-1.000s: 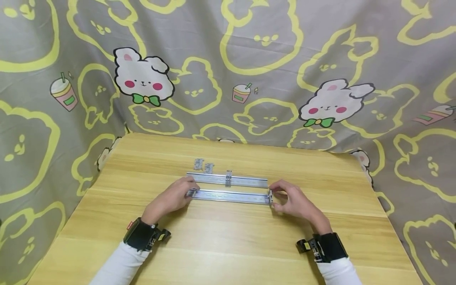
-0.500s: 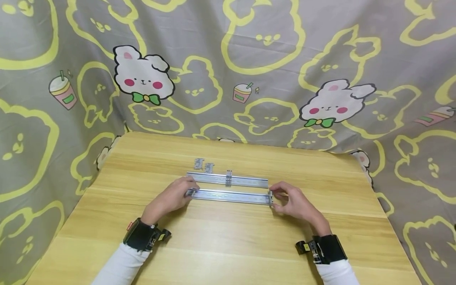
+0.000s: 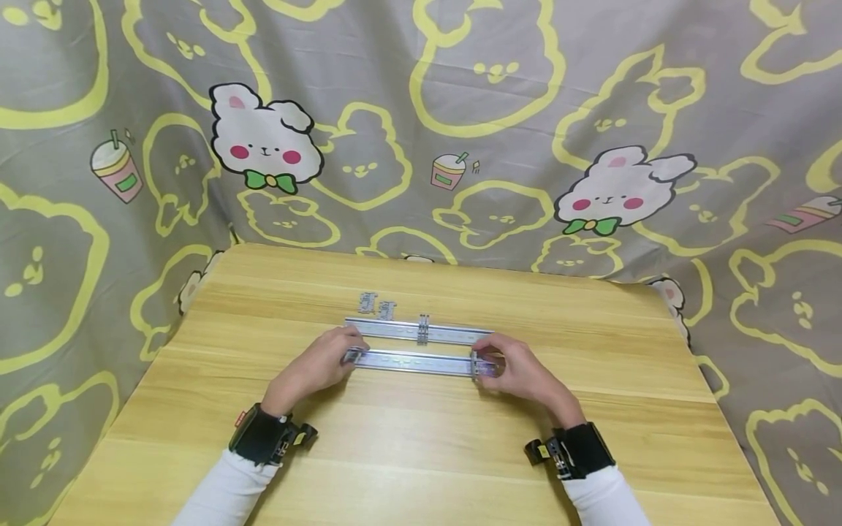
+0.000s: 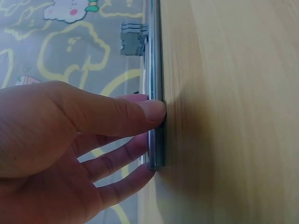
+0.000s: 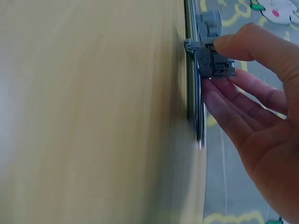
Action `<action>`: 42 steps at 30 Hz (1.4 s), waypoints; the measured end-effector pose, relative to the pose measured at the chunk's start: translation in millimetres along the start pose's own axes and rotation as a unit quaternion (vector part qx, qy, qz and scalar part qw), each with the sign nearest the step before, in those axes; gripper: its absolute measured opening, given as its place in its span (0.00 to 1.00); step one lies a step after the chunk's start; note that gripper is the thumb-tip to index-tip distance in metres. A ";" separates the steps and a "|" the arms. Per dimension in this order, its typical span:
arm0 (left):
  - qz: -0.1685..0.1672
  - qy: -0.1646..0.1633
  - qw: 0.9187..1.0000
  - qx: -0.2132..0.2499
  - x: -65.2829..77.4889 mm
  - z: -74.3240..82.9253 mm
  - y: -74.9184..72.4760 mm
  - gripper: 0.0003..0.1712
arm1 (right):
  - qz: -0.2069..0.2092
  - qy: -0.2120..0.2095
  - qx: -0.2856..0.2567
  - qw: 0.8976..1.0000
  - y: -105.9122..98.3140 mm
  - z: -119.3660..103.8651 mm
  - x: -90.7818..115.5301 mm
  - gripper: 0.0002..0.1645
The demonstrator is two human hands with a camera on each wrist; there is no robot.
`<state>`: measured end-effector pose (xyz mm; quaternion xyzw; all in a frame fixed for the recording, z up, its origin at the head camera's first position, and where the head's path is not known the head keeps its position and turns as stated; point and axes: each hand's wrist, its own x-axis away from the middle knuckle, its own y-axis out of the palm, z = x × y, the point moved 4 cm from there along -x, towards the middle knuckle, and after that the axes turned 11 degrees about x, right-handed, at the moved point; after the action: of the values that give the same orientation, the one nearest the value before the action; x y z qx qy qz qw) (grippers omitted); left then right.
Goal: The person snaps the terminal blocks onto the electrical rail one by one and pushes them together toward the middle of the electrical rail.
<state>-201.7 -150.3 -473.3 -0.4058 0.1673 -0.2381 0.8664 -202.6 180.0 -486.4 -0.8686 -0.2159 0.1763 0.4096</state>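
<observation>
Two slotted metal DIN rails lie side by side in the head view. My left hand [image 3: 322, 359] grips the left end of the near rail [image 3: 414, 362], thumb on its front edge and fingers behind it in the left wrist view. My right hand [image 3: 522, 369] pinches a grey plastic rail clip [image 5: 217, 60] that sits across the near rail a little in from its right end. The rail's end sticks out past this clip in the right wrist view. Several grey clips [image 3: 423, 330] stand together on the far rail [image 3: 384, 329], right of its middle.
Two loose grey clips [image 3: 367, 303] lie on the wooden table [image 3: 421, 453] behind the far rail's left part. A patterned grey curtain [image 3: 395, 146] hangs around the table's back and sides.
My right hand has moved left from the near rail's right end, and the grey clip has come along the rail with it. My left hand has stayed at the left end.
</observation>
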 end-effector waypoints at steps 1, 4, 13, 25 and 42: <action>0.000 0.000 1.000 -0.001 0.2 0.1 0.0 0.19 | -0.001 -0.003 0.010 1.000 2.4 -3.2 -3.0 0.30; -0.001 -0.002 1.000 -0.002 0.8 0.2 -0.2 0.19 | -0.006 -0.012 0.028 1.000 10.1 -13.3 -12.7 0.30; -0.004 -0.003 1.000 0.000 0.3 -1.8 -0.5 0.19 | -0.024 -0.012 0.018 0.999 27.8 -39.9 -34.4 0.30; -0.011 -0.001 1.000 0.002 1.8 -0.7 -2.0 0.18 | -0.020 -0.033 0.045 0.998 46.5 -59.0 -53.6 0.30; -0.014 0.001 1.000 0.017 3.1 -1.8 -3.2 0.20 | -0.033 -0.005 0.032 0.999 27.3 -70.1 -54.0 0.30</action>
<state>-200.9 -155.0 -472.2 -0.3932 0.1583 -0.2533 0.8696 -208.0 91.8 -458.7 -0.8463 -0.2410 0.1739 0.4420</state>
